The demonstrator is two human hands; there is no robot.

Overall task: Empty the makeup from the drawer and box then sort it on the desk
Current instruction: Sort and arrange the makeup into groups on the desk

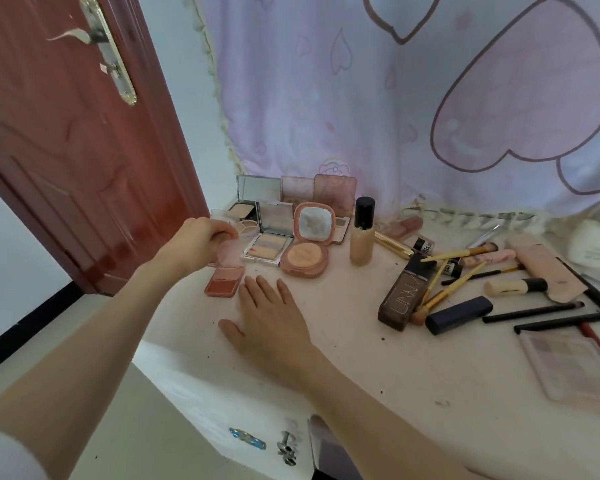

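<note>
My left hand pinches the clear raised lid of a small blush compact at the desk's left edge. Its base shows two reddish-brown pans. My right hand lies flat and open on the white desk, fingers just right of the compact. Behind them several open palettes stand in a group: a striped highlighter palette, a round peach powder compact and mirrored palettes against the curtain. A foundation bottle with a black cap stands upright to the right.
Brushes, a brown UNNY box, a dark blue tube, black pencils and an eyeshadow palette lie scattered at right. A red door stands left. A drawer front with a knob is below the desk edge.
</note>
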